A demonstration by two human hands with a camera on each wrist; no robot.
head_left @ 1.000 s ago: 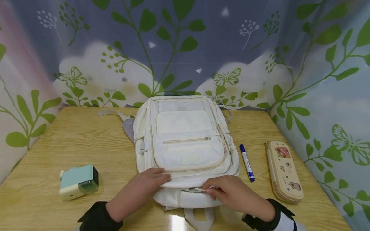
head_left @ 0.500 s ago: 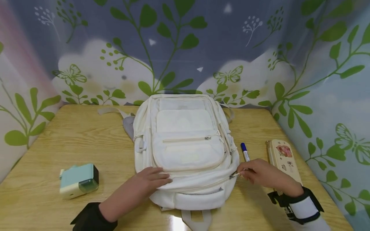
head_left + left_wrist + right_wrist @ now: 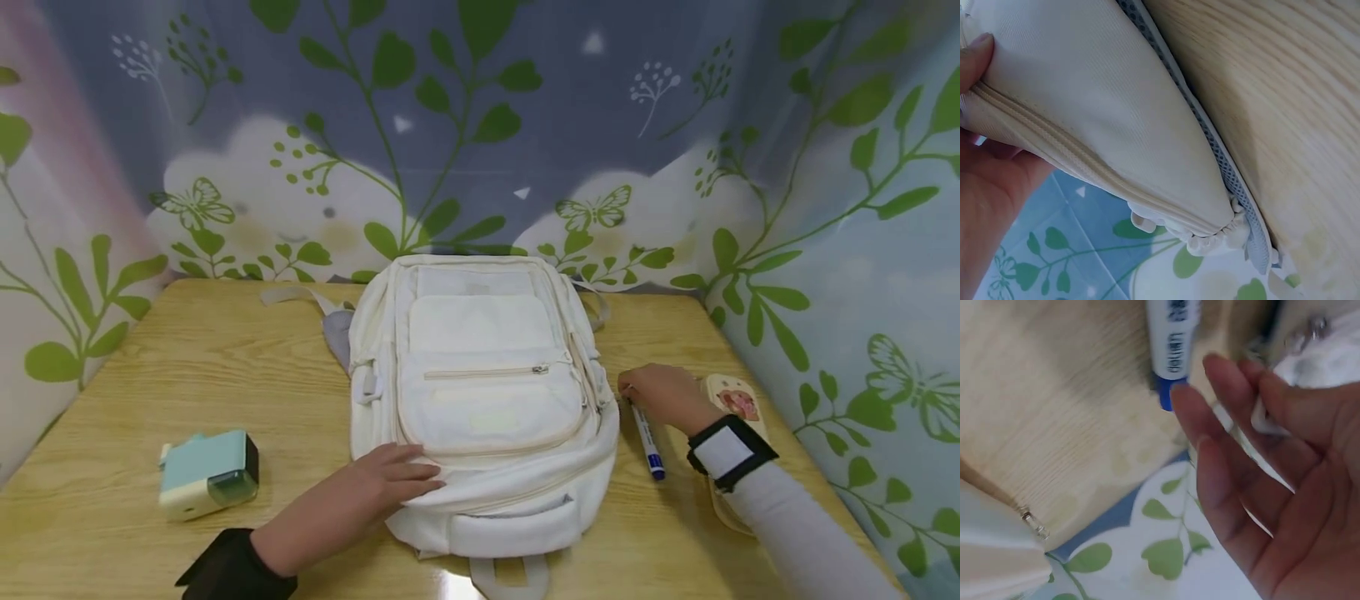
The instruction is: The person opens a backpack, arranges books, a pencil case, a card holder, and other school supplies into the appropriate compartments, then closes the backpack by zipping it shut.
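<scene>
A white backpack (image 3: 491, 400) lies on the wooden table, front pocket facing up. My left hand (image 3: 375, 492) holds its lower left part, fingers spread over the front; in the left wrist view the thumb (image 3: 977, 59) lies on the fabric by a long zipper (image 3: 1072, 150). At the bag's right side, my right hand (image 3: 663, 396) pinches a white zipper pull (image 3: 1264, 419) between thumb and index finger, the other fingers loosely bent. A white marker with blue ends (image 3: 647, 442) lies under and beside that hand, partly covered by it.
To the left stands a teal and cream boxy gadget (image 3: 210, 475) with a dark see-through drawer. A cream pencil case (image 3: 735, 400) with printed animals lies at the right, partly behind the right forearm. Leaf-patterned curtain (image 3: 465, 125) encloses the table's back and sides.
My right hand has drawn the zipper pull from the bag's bottom edge round the lower right corner and up the right side. The opening at the bottom has closed. My left hand stays put.
</scene>
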